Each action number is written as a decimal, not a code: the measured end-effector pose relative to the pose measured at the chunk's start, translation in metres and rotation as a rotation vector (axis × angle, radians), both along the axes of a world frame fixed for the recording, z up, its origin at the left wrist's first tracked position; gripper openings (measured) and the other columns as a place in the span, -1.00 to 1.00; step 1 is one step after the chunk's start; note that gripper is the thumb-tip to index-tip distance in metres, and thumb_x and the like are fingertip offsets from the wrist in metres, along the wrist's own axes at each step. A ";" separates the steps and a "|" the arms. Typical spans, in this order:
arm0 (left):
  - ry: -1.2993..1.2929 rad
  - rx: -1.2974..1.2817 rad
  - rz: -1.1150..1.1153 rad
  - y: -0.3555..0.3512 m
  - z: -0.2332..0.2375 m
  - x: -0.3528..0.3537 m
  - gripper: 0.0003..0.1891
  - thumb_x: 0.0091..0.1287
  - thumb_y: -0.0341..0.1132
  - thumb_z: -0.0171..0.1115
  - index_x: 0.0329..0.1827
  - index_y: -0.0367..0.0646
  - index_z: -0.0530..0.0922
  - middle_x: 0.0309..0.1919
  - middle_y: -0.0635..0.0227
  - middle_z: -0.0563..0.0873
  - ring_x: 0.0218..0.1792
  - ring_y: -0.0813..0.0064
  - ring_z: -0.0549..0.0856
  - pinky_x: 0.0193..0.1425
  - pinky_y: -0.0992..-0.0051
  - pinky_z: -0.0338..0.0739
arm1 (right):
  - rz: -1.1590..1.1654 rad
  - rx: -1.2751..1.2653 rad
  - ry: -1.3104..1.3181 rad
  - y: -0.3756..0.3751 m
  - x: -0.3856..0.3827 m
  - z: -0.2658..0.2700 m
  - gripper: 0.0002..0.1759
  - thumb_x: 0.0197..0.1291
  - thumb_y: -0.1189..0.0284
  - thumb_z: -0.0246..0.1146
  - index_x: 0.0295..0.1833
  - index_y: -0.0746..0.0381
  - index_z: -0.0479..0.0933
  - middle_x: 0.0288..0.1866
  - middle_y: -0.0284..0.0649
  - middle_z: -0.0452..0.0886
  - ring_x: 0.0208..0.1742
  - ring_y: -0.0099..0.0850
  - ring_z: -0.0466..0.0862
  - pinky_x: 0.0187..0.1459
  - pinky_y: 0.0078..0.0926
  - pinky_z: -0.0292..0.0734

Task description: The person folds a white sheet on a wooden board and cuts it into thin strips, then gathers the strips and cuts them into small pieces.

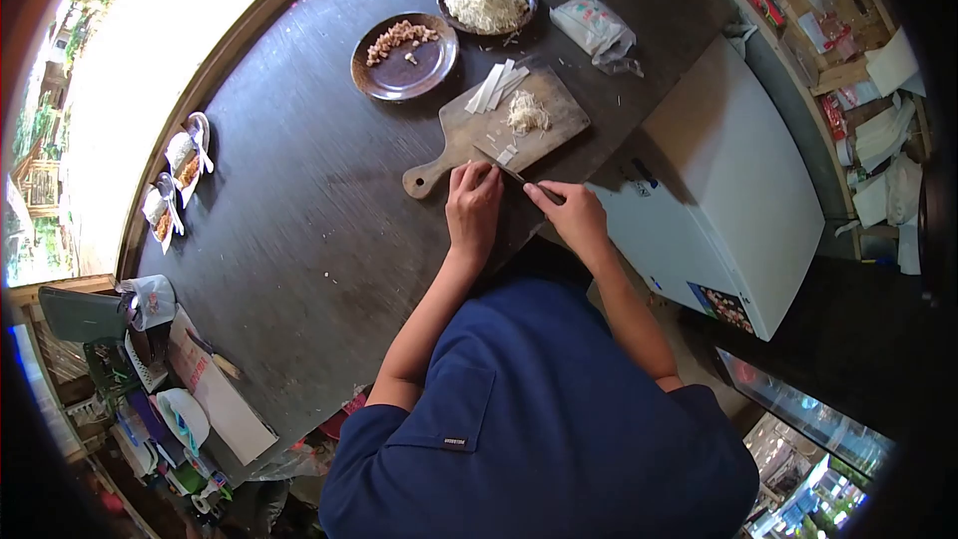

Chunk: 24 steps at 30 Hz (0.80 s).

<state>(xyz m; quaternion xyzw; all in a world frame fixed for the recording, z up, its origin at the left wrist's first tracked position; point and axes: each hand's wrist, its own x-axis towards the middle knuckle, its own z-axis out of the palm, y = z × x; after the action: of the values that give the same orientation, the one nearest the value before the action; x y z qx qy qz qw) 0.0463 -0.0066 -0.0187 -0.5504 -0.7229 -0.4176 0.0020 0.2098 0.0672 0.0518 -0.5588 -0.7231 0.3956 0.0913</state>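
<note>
A wooden cutting board [569, 123] with a handle lies on the dark table in front of me. On it are several flat white strips [491, 90], a small pile of fine pale shreds [527, 113] and a small white piece [507, 155] beside the blade. My right hand [571, 214] is closed around the handle of a knife [506, 171], its blade pointing left over the board's near edge. Close to the blade, my left hand [473, 208] has its fingers curled together at the board's near edge. What those fingers pinch, if anything, is hidden.
Beyond the board stand a brown plate [414, 85] with chopped brown pieces and a bowl of white shreds [487, 2]. A plastic bag [596, 30] lies to their right. Two small servings with spoons [185, 162] sit far left. A white chest freezer [733, 180] adjoins the table.
</note>
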 end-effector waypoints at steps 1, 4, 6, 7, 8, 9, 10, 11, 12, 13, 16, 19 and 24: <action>-0.002 -0.013 -0.005 -0.001 -0.001 0.000 -0.79 0.32 -0.46 0.46 0.00 -0.21 0.80 0.01 0.28 0.76 0.15 0.07 0.73 0.31 0.21 0.69 | -0.005 -0.013 -0.002 -0.004 0.003 -0.003 -0.39 0.36 -0.15 0.44 0.07 0.21 0.85 -0.09 0.01 0.86 -0.02 0.03 0.86 -0.01 -0.15 0.73; -0.021 0.032 -0.011 0.003 -0.001 0.001 -0.80 0.29 -0.50 0.48 -0.03 -0.26 0.82 0.00 0.24 0.78 0.13 0.05 0.72 0.33 0.17 0.65 | -0.051 0.027 -0.002 -0.008 0.014 -0.010 -0.39 0.37 -0.16 0.43 0.07 0.19 0.85 -0.09 0.04 0.86 -0.01 0.03 0.86 0.02 -0.15 0.74; 0.059 0.012 0.007 0.001 0.001 0.001 -0.78 0.32 -0.48 0.46 0.01 -0.26 0.79 0.00 0.22 0.75 0.13 0.03 0.72 0.36 0.17 0.66 | -0.055 0.028 0.014 -0.011 0.019 -0.013 -0.39 0.37 -0.17 0.43 0.07 0.19 0.85 -0.09 0.05 0.86 0.00 0.03 0.86 0.04 -0.15 0.74; 0.048 0.004 0.009 0.001 0.001 0.001 -0.78 0.32 -0.48 0.46 0.01 -0.26 0.79 0.00 0.22 0.75 0.13 0.03 0.72 0.36 0.17 0.66 | -0.052 0.021 0.002 -0.009 0.018 -0.013 -0.39 0.37 -0.17 0.43 0.07 0.19 0.85 -0.09 0.05 0.86 0.00 0.03 0.86 0.04 -0.15 0.74; 0.029 0.011 -0.001 0.001 0.002 0.001 -0.78 0.31 -0.48 0.46 0.01 -0.27 0.79 0.00 0.22 0.75 0.13 0.03 0.72 0.37 0.17 0.66 | -0.050 0.009 -0.013 -0.006 0.015 -0.012 -0.40 0.36 -0.16 0.44 0.07 0.19 0.85 -0.09 0.05 0.86 0.00 0.03 0.86 0.04 -0.14 0.74; 0.012 0.018 -0.011 0.001 0.002 0.000 -0.77 0.31 -0.48 0.47 0.01 -0.27 0.79 0.01 0.21 0.76 0.13 0.02 0.72 0.38 0.17 0.65 | -0.048 -0.002 -0.027 -0.003 0.011 -0.010 -0.40 0.36 -0.16 0.44 0.08 0.19 0.85 -0.09 0.05 0.86 0.00 0.03 0.86 0.04 -0.14 0.74; 0.010 0.020 -0.007 0.000 0.001 0.000 -0.77 0.31 -0.49 0.47 0.01 -0.27 0.79 0.02 0.23 0.76 0.14 0.03 0.73 0.37 0.17 0.66 | -0.044 -0.007 -0.035 -0.001 0.007 -0.011 -0.40 0.36 -0.16 0.44 0.08 0.19 0.85 -0.09 0.05 0.86 0.00 0.03 0.86 0.04 -0.14 0.74; 0.002 0.014 -0.003 0.000 0.001 0.002 -0.77 0.31 -0.49 0.47 0.01 -0.27 0.79 0.02 0.23 0.76 0.14 0.03 0.73 0.37 0.17 0.66 | -0.035 -0.005 -0.017 0.001 0.005 -0.011 -0.40 0.36 -0.15 0.45 0.08 0.19 0.85 -0.09 0.05 0.86 0.00 0.04 0.86 0.04 -0.14 0.74; 0.003 0.005 -0.004 -0.001 0.001 0.002 -0.77 0.31 -0.49 0.47 0.01 -0.27 0.79 0.03 0.23 0.77 0.15 0.03 0.73 0.36 0.18 0.67 | -0.027 -0.005 0.003 0.001 0.004 -0.011 -0.40 0.35 -0.15 0.45 0.08 0.19 0.85 -0.10 0.05 0.86 -0.01 0.04 0.86 0.03 -0.14 0.74; 0.009 -0.002 0.000 -0.001 0.001 0.001 -0.77 0.30 -0.49 0.48 0.01 -0.27 0.79 0.04 0.23 0.77 0.16 0.04 0.73 0.36 0.18 0.67 | -0.019 -0.012 0.000 0.001 0.006 -0.009 -0.40 0.35 -0.15 0.45 0.08 0.19 0.85 -0.10 0.05 0.86 -0.01 0.04 0.86 0.03 -0.14 0.74; -0.009 0.008 0.011 0.000 0.000 0.002 -0.77 0.30 -0.50 0.48 0.01 -0.27 0.79 0.04 0.24 0.77 0.15 0.04 0.73 0.34 0.19 0.69 | -0.011 -0.033 0.011 -0.001 0.015 -0.005 -0.41 0.36 -0.13 0.45 0.08 0.21 0.84 -0.09 0.05 0.86 0.00 0.06 0.85 0.03 -0.16 0.74; -0.015 -0.012 0.025 0.000 0.003 0.003 -0.77 0.29 -0.50 0.48 0.01 -0.26 0.79 0.02 0.26 0.78 0.15 0.05 0.74 0.33 0.19 0.69 | -0.019 -0.051 -0.004 0.002 0.015 -0.009 -0.41 0.38 -0.11 0.45 0.07 0.23 0.84 -0.08 0.06 0.85 0.00 0.06 0.85 0.03 -0.17 0.74; -0.005 -0.038 0.027 -0.001 0.008 0.003 -0.76 0.27 -0.52 0.50 0.00 -0.26 0.79 0.01 0.26 0.78 0.13 0.07 0.75 0.32 0.20 0.71 | 0.016 -0.038 0.068 0.012 0.004 -0.003 -0.43 0.38 -0.10 0.45 0.05 0.23 0.85 -0.10 0.06 0.86 -0.02 0.04 0.86 0.02 -0.15 0.74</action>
<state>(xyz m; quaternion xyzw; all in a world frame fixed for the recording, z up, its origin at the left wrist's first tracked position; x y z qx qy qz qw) 0.0497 -0.0075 -0.0108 -0.5396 -0.7379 -0.4052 -0.0047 0.2136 0.0791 0.0484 -0.5409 -0.7165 0.4286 0.1019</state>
